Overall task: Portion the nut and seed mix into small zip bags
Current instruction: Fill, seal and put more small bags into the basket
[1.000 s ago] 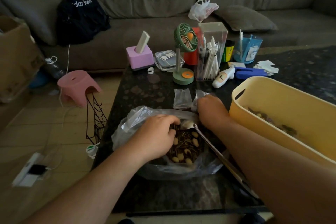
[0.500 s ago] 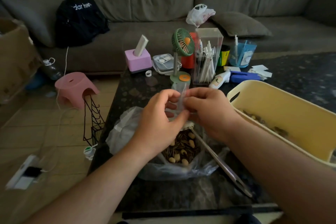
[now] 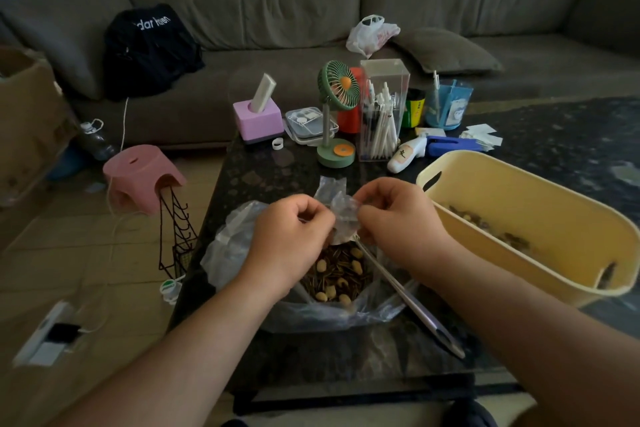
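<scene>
A small clear zip bag hangs between both hands above the nut and seed mix. My left hand pinches its left edge and my right hand pinches its right edge. The mix of dark seeds and pale nuts lies in a large clear plastic bag on the dark table. A long metal spoon lies with its bowl in the mix and its handle pointing to the near right. Another empty zip bag lies flat on the table behind my hands.
A yellow tub with filled bags stands at the right. Behind stand a green desk fan, a clear pen box, a pink box and a white bottle. A pink stool and wire rack stand left of the table.
My right hand picked a small zip bag off the table and my left hand left the mix; both hands now hold the bag over the mix.
</scene>
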Motion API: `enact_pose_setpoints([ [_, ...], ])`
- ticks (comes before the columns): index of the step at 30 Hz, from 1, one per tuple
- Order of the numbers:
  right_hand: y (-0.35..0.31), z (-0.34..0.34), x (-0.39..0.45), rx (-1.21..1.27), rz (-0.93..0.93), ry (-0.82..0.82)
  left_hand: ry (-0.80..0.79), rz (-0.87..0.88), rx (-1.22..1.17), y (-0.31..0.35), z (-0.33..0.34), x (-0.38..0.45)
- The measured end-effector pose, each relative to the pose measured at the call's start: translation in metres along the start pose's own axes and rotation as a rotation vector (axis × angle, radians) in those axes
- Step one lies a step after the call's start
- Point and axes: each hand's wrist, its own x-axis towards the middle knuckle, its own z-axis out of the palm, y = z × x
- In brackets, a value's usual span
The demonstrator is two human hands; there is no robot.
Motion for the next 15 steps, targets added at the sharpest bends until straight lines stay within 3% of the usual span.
enact_pose_setpoints([
  [3, 0.0002, -0.0025, 0.0012, -0.035, -0.018, -0.01, 0.015, 0.161, 0.124, 0.0002, -0.0023, -0.0025],
  [7, -0.002, -0.0001, -0.0023, -0.113, -0.063, -0.128, 0.079, 0.578, 0.467, -0.0048, 0.0047, -0.0032],
  [9, -0.0034, 0.0007, -0.0015, -0.051, -0.04, -0.162, 0.117, 0.697, 0.476, -0.0068, 0.0054, -0.001],
  [11, -0.005, 0.0001, -0.0011, 0.15, 0.052, -0.22, 0.014, 0.681, 0.385, -0.0054, 0.0047, -0.0025],
  [13, -0.0054, -0.0027, 0.0, 0.311, 0.131, -0.278, -0.176, 0.506, 0.309, -0.0028, 0.0041, -0.0055],
  [15, -0.0055, -0.0056, 0.0008, 0.358, 0.176, -0.323, -0.258, 0.349, 0.279, -0.0034, 0.0051, -0.0061],
])
